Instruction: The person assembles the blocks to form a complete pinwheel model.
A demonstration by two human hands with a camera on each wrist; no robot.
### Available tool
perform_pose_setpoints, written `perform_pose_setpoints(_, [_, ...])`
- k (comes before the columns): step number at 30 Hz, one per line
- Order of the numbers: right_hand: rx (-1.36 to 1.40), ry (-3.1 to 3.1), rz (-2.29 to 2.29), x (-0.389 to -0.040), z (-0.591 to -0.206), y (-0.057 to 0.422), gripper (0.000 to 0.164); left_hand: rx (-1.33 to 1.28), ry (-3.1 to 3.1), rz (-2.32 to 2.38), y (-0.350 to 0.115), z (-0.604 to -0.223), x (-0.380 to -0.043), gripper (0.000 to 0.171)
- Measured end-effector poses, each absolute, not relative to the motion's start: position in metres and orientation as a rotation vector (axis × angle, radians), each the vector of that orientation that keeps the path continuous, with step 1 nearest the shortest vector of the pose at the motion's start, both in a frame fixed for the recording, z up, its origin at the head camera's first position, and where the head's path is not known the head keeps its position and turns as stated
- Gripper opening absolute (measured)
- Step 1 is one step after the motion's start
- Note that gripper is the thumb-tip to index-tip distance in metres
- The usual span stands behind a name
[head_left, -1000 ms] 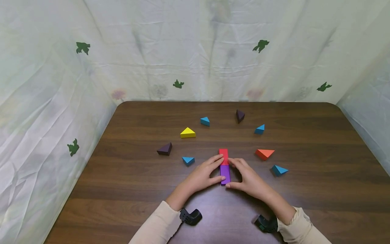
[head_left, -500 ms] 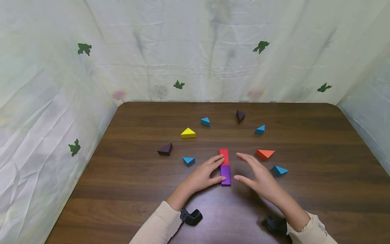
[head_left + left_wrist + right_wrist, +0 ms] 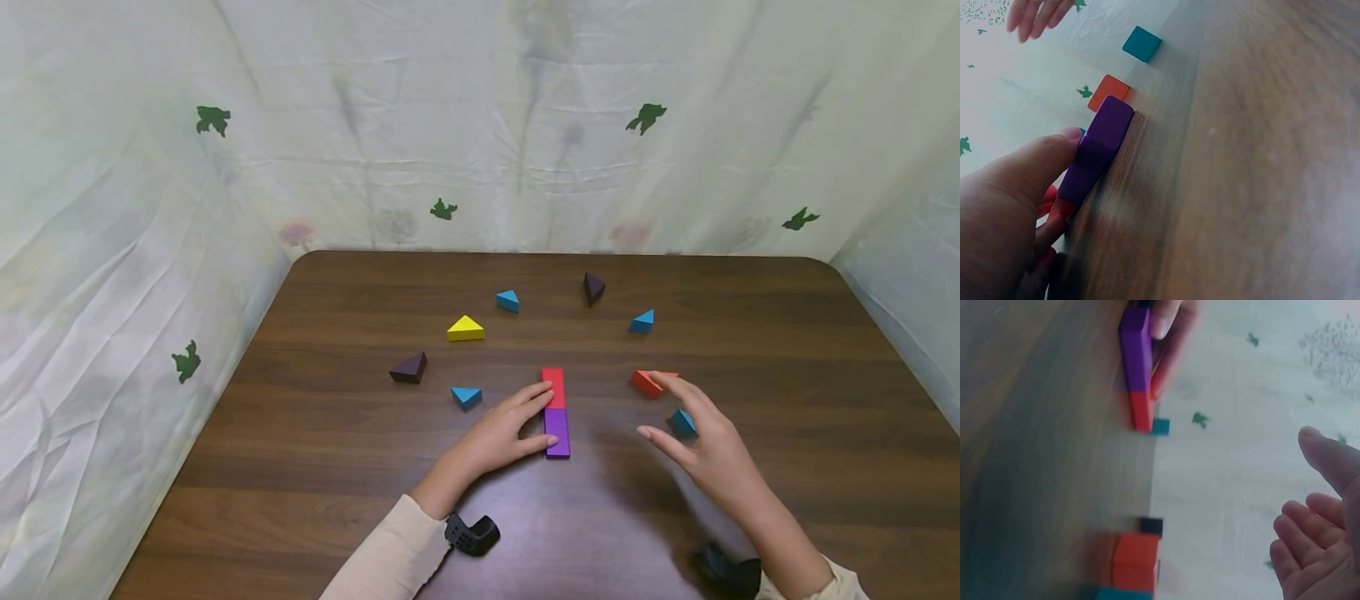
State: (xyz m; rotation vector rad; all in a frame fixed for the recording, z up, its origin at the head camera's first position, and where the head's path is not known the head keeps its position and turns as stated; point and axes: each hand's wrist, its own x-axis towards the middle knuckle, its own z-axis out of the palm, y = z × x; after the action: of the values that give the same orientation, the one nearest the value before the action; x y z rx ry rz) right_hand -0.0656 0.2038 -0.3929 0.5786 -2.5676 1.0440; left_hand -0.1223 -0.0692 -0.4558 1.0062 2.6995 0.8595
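Left hand point(image 3: 497, 432) loose, fingers touching the red block point(image 3: 554, 390), thumb the purple block point(image 3: 558, 423); they lie end to end on the table point(image 3: 322, 425); right hand point(image 3: 708, 442) hovers empty, relaxed, near the orange block point(image 3: 643, 384).

In the head view, table point(image 3: 300, 467) and curtain point(image 3: 487, 125) are seen from above, forward and down. In each wrist view the table is seen low, close and tilted; the right hand point(image 3: 708, 442) is faced from the left, the left hand point(image 3: 491, 437) from the right. The purple block point(image 3: 557, 422) is shared by all.
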Motion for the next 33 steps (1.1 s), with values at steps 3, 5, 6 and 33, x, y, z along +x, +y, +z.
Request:
perform_pose_setpoints(3, [0.517,-2.571,0.999,-0.064,-0.398,0.212,0.081,1.007,2.699,0.853,-0.069,-0.456,-0.122,0.066])
perform_pose_setpoints(5, [0.486,-2.573,0.984,-0.063,-0.402,0.217,0.08,1.009,2.698,0.858,-0.068,-0.457,-0.122,0.066])
perform_pose_setpoints(6, [0.477,-2.574,0.981,-0.062,-0.404,0.219,0.08,1.009,2.698,0.859,-0.068,-0.457,-0.122,0.066])
perform_pose_setpoints(33, [0.289,-2.817,1.065,-0.062,-0.438,0.264,0.05,0.996,2.7,0.873,-0.07,-0.458,-0.122,0.066])
